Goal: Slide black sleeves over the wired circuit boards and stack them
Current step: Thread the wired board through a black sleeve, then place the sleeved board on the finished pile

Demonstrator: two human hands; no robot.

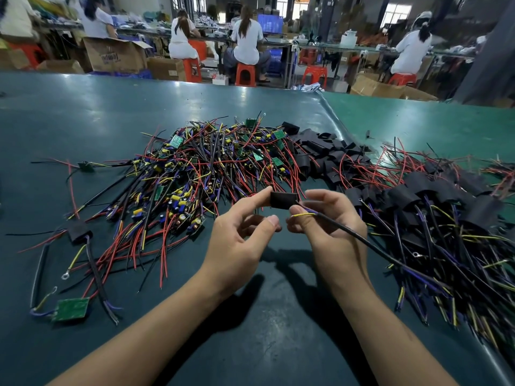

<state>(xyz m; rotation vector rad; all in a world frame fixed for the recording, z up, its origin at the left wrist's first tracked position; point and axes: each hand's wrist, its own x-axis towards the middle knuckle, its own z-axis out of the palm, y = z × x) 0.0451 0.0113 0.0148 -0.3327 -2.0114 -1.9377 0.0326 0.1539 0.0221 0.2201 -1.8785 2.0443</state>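
Above table [250, 316], hands pinching sleeve [282, 200]

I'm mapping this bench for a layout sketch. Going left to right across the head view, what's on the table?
Lone green board → pile of unsleeved wired boards → left hand → black sleeve → right hand → stack of sleeved boards.

The counter [111, 112] is dark teal all over, with a brighter green patch at the upper right. Centre frame there's a pile of boards [211, 168]: green boards, red, black, yellow and purple wires, with yellow and blue parts. The loose sleeves [320, 151] just right of it are plain matte black, same as the sleeve [282, 200] at the middle. The sleeved stack [446, 213] at right is black with purple, yellow and red wires. Orange-red stools [245, 75] run along the top.
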